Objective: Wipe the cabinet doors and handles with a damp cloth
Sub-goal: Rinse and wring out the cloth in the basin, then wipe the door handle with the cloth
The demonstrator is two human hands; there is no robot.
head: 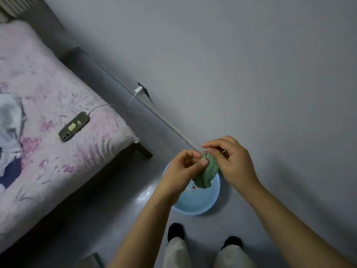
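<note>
A bunched green cloth (pixel 206 174) hangs over a light blue basin (pixel 195 204) that stands on the floor by the wall. My left hand (pixel 183 169) pinches the cloth's upper end between thumb and fingers. My right hand (pixel 229 161) grips the same end from the right, its fingers curled over the top. The cloth's lower end dangles inside the basin's rim. No cabinet door or handle shows in this view.
A bed (pixel 48 132) with a pink floral cover fills the left side; a phone (pixel 74 126) lies on it, wired to a charger (pixel 139 91) in a wall socket. My two feet (pixel 204 236) stand just in front of the basin. A plain grey wall (pixel 251 74) rises behind.
</note>
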